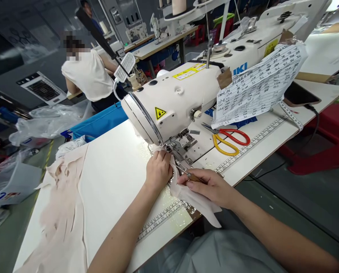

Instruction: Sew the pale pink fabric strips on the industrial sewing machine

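Observation:
A white sewing machine (169, 102) stands on the table, its needle area partly hidden behind my fingers. My left hand (158, 168) is closed, its curled fingers on a strip of pale pink fabric (186, 193) right beside the presser foot. In my right hand (207, 185) is an awl (194, 177) with a wooden handle, held between thumb and fingers. Its thin metal shaft points at the fabric near the foot. The fabric's loose end runs below my right hand and hangs over the table's front edge.
Scissors (228, 138) with red and yellow handles lie right of the needle plate. A handwritten sheet (257, 85) and a phone (300, 94) are farther right. Pale pink fabric pieces (60, 220) cover the table's left side. A person (85, 74) sits beyond the machine.

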{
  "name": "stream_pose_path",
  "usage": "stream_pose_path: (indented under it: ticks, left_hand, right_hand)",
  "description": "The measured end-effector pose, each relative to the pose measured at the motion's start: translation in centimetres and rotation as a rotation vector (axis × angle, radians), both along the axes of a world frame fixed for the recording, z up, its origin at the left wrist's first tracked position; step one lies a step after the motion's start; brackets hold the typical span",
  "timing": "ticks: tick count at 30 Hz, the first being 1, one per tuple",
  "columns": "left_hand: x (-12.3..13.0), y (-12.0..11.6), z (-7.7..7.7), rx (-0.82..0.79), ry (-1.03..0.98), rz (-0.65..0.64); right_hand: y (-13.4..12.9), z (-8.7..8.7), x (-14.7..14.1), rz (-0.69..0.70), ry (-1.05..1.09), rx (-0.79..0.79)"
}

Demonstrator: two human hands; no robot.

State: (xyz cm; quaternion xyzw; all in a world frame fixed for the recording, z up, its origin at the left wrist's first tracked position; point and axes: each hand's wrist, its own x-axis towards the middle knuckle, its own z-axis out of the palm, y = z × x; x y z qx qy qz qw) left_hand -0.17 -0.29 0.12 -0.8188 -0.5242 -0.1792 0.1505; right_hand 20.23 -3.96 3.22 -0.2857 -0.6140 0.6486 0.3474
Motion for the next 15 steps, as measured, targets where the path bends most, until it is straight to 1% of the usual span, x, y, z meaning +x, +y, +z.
stream_pose_path:
  ticks: [3,5,7,9,12,15]
  left_hand:
    - [0.0,0.0,0.0,-0.001,0.007,0.008]
    - [0.0,0.0,0.0,-0.01,0.012,0.009]
    - [-0.1,0.0,-0.1,-0.016,0.014,0.015]
    - [-0.1,0.0,-0.1,-0.02,0.016,0.023]
    - [-0.1,0.0,-0.1,-0.035,0.018,0.033]
    - [0.0,0.0,0.0,-0.05,0.019,0.036]
  right_hand:
    - [-0.2,-0.3,0.2,0.056,-0.056,0.01]
    - [-0.3,-0.5,0.3,0.037,-0.07,0.076]
    - [-0.2,-0.6,0.5,-0.011,-0.07,0.156]
    - [0.3,-0.6,0.6,-0.025,-0.068,0.195]
    - [1.2,-0.7,0.7,0.032,-0.067,0.158]
    - [1.4,-0.6,0.8,0.097,-0.104,0.11]
